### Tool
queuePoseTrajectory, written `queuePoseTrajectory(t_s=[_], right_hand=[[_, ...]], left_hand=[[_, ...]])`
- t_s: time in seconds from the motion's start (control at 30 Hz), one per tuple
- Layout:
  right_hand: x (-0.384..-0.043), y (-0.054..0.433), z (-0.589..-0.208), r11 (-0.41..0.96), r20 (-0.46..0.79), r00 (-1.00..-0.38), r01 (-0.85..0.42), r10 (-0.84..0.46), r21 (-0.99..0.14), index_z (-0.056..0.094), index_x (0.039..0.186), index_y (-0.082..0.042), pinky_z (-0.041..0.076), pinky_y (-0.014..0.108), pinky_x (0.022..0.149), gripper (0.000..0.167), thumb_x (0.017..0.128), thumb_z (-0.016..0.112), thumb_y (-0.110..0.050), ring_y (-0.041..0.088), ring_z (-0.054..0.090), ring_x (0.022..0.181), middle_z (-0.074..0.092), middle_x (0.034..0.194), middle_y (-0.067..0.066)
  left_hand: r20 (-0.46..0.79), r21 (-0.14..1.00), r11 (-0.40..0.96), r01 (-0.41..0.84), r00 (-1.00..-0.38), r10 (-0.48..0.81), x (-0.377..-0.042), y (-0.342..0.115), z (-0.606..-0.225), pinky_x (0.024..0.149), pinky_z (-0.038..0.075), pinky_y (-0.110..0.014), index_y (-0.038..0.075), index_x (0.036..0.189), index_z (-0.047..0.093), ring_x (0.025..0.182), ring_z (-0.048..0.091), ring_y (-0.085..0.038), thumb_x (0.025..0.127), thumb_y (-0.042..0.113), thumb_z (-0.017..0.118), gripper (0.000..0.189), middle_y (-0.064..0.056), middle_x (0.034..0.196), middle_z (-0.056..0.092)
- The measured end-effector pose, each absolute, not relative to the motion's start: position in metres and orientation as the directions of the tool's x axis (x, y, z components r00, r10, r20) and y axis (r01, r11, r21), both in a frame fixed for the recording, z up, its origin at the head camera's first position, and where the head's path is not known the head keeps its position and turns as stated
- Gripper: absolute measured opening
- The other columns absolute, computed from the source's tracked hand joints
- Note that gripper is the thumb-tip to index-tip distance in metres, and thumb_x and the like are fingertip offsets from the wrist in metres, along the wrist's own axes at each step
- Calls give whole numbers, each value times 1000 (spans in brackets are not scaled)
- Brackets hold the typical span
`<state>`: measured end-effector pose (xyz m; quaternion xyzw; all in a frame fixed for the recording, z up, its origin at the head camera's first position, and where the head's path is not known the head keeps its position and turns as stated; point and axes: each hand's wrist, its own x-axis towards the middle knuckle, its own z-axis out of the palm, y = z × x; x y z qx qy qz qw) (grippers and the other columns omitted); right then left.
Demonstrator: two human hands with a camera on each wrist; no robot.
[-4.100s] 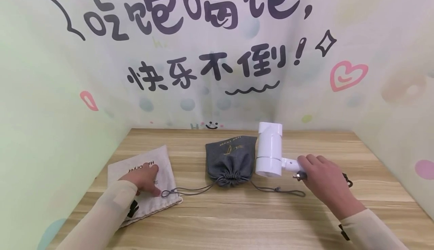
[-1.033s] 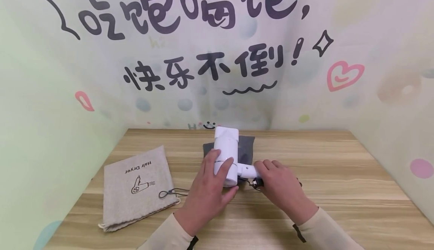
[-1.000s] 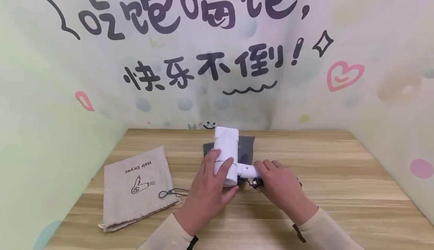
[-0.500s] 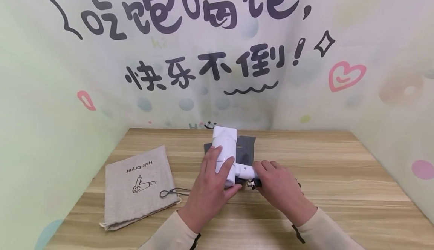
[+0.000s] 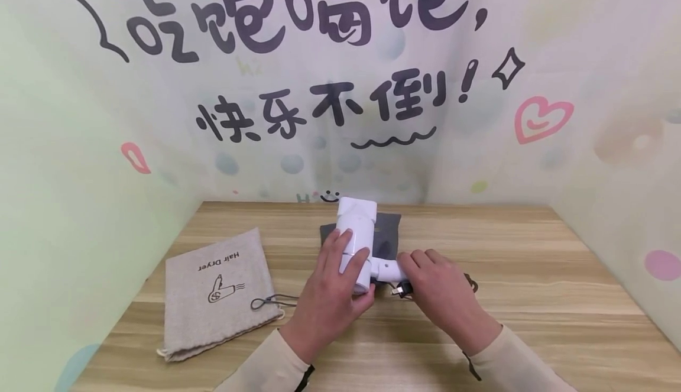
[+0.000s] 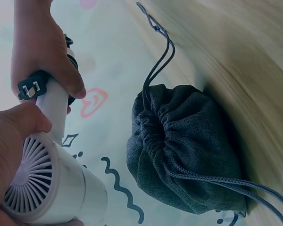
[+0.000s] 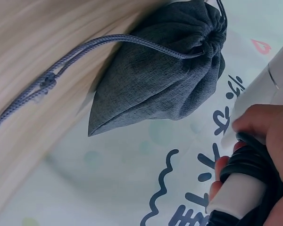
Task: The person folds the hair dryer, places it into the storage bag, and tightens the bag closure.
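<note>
My left hand (image 5: 326, 300) grips the barrel of a white hair dryer (image 5: 357, 232), its thumb near the slatted round end (image 6: 33, 174) seen in the left wrist view. The handle (image 7: 238, 197) is in my right hand (image 5: 447, 291), with black cord (image 7: 247, 162) wound round it. A black two-pin plug (image 5: 402, 288) sticks out beside the right fingers. Behind and below the dryer, a dark grey drawstring pouch (image 5: 387, 238) sits on the table, mostly hidden in the head view. Both wrist views show it bulging, its neck gathered and the dryer apart from it.
A flat beige drawstring bag (image 5: 183, 297) printed "Hair Dryer" lies to the left on the wooden table (image 5: 532, 250). A looped grey cord (image 5: 266, 302) from the dark pouch reaches its edge. A printed curtain (image 5: 468, 161) hangs behind the table.
Since the oldest frame, my left hand has left the beige bag and taken hold of the dryer. The dryer has moved left, in front of the pouch. During the last second it shifts only slightly.
</note>
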<state>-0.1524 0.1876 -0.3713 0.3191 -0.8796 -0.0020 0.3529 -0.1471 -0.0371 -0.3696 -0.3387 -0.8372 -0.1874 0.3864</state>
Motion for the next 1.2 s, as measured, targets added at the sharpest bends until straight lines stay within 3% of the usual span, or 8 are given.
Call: queuePoseTrajectory(t_s=[0.63, 0.87, 1.2], right_hand=[[-160, 203, -365, 695, 629, -421, -662, -654, 280, 58, 94, -7, 51, 32, 52, 40, 60, 77, 3, 20, 58, 63, 59, 76, 2], [-161, 205, -368, 670, 603, -413, -681, -683, 294, 60, 96, -8, 52, 31, 53, 42, 59, 80, 0, 19, 58, 65, 61, 77, 2], [-161, 208, -369, 644, 603, -385, -706, -699, 295, 62, 98, -9, 52, 32, 53, 41, 61, 78, 1, 18, 59, 68, 61, 80, 1]], left_hand=[[790, 25, 646, 763, -411, 455, -150, -37, -369, 93, 52, -46, 4, 118, 63, 127, 49, -43, 68, 24, 82, 58, -22, 136, 51], [782, 19, 624, 781, -400, 477, -151, -40, -372, 91, 53, -45, 5, 118, 63, 127, 49, -43, 67, 25, 82, 58, -21, 135, 52], [782, -34, 589, 807, -346, 518, -151, -43, -371, 97, 49, -45, 4, 116, 63, 127, 49, -44, 66, 24, 82, 58, -20, 133, 54]])
